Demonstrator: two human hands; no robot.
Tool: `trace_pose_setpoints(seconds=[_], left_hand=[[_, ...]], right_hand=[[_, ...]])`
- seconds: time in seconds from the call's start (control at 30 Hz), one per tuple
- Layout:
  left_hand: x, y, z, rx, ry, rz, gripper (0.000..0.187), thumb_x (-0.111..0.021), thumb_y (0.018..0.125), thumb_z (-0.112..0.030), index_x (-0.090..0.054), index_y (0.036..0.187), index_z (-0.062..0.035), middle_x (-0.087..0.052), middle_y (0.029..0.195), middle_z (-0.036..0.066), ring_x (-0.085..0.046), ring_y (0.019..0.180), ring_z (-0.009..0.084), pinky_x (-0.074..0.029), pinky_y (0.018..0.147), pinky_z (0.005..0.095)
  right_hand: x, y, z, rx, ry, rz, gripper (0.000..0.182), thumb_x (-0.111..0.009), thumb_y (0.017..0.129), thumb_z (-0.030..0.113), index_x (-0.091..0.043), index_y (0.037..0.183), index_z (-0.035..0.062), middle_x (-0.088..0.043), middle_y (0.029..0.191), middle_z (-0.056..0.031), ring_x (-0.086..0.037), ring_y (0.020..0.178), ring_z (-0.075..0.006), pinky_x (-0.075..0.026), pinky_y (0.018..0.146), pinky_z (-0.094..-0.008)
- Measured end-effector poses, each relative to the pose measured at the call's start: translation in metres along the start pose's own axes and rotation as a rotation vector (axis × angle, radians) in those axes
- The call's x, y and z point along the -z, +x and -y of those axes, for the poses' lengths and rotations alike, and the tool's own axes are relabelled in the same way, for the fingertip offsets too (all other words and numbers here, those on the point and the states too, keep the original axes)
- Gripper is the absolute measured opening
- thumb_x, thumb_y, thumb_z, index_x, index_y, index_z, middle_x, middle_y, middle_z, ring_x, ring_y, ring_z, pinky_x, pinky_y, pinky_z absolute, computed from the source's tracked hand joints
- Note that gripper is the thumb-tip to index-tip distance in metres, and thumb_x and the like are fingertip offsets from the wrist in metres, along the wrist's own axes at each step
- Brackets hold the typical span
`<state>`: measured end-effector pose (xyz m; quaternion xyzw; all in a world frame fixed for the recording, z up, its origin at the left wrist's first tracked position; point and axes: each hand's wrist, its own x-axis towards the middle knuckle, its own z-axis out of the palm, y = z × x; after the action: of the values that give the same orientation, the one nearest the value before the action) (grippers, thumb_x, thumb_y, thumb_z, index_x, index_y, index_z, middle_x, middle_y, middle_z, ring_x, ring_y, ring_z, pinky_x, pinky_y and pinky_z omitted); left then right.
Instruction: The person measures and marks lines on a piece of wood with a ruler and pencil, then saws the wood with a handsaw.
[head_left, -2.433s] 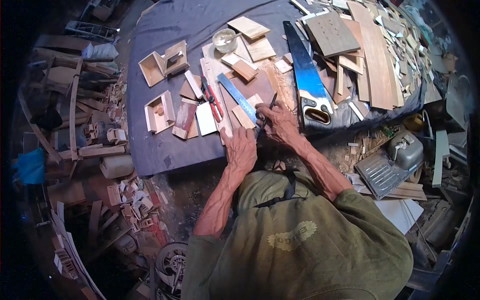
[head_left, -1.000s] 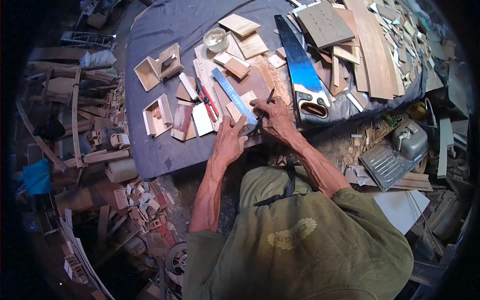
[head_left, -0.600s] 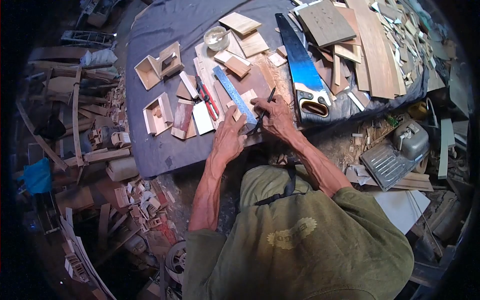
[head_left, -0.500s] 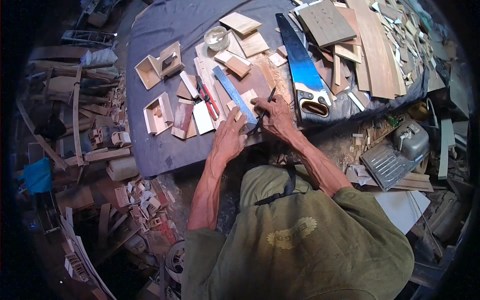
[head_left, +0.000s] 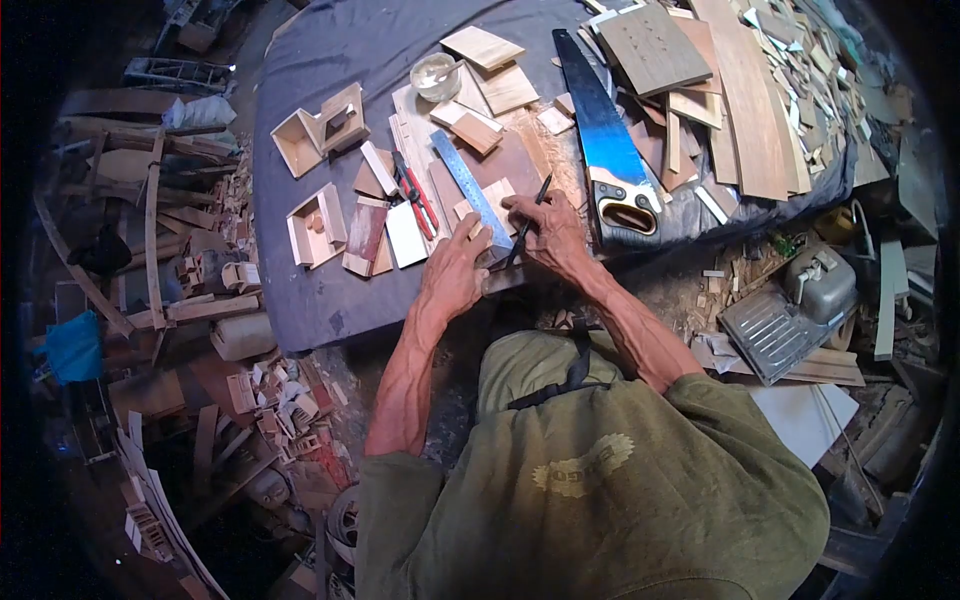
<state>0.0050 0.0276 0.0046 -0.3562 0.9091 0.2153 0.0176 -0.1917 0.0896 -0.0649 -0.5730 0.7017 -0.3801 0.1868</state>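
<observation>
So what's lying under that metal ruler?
The metal ruler lies across a small pale wood piece on a brown board. The left hand covers its near end.

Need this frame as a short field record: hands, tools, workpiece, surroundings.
left hand: pressed flat on the near end of the metal ruler
right hand: grips a dark pencil, tip down beside the ruler's edge
workpiece: small light wood piece under the ruler, on a brown board
nearby tools: handsaw to the right; red-handled pliers to the left
other: open wooden boxes, small bowl
surface: table under a dark cloth
</observation>
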Motion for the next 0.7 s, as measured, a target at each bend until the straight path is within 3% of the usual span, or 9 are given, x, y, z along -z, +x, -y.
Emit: trace_pose_setpoints(seconds=[0.17, 0.27, 0.37, 0.57, 0.67, 0.7], left_hand=[[0.003, 0.0, 0.002, -0.015, -0.019, -0.003, 0.069, -0.077, 0.075, -0.002, -0.055, 0.139, -0.0089, -0.042, 0.151, 0.014, -0.058, 0.119, 0.0406, -0.049, 0.099, 0.0457], [0.001, 0.0, 0.003, -0.017, -0.011, -0.004, 0.069, -0.076, 0.075, -0.001, -0.054, 0.139, -0.009, -0.042, 0.151, 0.014, -0.057, 0.12, 0.0405, -0.049, 0.099, 0.0456], [0.002, -0.002, 0.003, -0.013, -0.008, 0.002, 0.069, -0.076, 0.075, 0.0, -0.054, 0.14, -0.0086, -0.042, 0.151, 0.014, -0.057, 0.121, 0.0406, -0.049, 0.099, 0.0451], [0.004, -0.003, -0.001, 0.024, -0.043, 0.018, 0.069, -0.076, 0.074, 0.0, -0.054, 0.14, -0.0087, -0.041, 0.152, 0.014, -0.055, 0.124, 0.0399, -0.049, 0.101, 0.0446], [0.004, -0.004, 0.0, 0.023, -0.044, 0.014, 0.069, -0.075, 0.074, 0.0, -0.054, 0.139, -0.0088, -0.041, 0.152, 0.013, -0.054, 0.126, 0.0395, -0.048, 0.102, 0.0444], [0.004, -0.004, 0.0, 0.02, -0.039, 0.014, 0.069, -0.075, 0.075, 0.0, -0.054, 0.139, -0.0089, -0.041, 0.152, 0.013, -0.054, 0.126, 0.0394, -0.048, 0.102, 0.0442]], right_hand=[[-0.006, 0.002, -0.007, 0.013, -0.001, 0.003, 0.055, -0.058, 0.071, 0.0, -0.068, 0.12, 0.024, -0.069, 0.105, -0.0049, -0.056, 0.102, -0.034, -0.052, 0.088, -0.0449], [-0.004, 0.0, -0.004, 0.035, -0.031, -0.036, 0.054, -0.062, 0.072, 0.004, -0.069, 0.12, 0.027, -0.062, 0.103, -0.0221, -0.061, 0.097, -0.0395, -0.055, 0.081, -0.0457], [0.003, 0.0, 0.004, 0.035, -0.019, -0.017, 0.054, -0.062, 0.072, 0.004, -0.069, 0.12, 0.0271, -0.06, 0.106, -0.0232, -0.061, 0.099, -0.0399, -0.054, 0.082, -0.0461], [-0.003, 0.0, -0.002, 0.011, -0.029, -0.021, 0.055, -0.061, 0.072, 0.003, -0.068, 0.121, 0.0263, -0.064, 0.103, -0.0202, -0.059, 0.102, -0.039, -0.054, 0.085, -0.047], [-0.001, 0.0, 0.002, 0.011, -0.013, -0.038, 0.055, -0.059, 0.071, -0.001, -0.069, 0.119, 0.0236, -0.068, 0.101, -0.0086, -0.057, 0.101, -0.0343, -0.052, 0.087, -0.0451], [0.001, 0.0, 0.004, 0.018, -0.005, -0.031, 0.054, -0.059, 0.071, -0.001, -0.069, 0.118, 0.0228, -0.068, 0.101, -0.0084, -0.057, 0.101, -0.0342, -0.052, 0.088, -0.0449]])
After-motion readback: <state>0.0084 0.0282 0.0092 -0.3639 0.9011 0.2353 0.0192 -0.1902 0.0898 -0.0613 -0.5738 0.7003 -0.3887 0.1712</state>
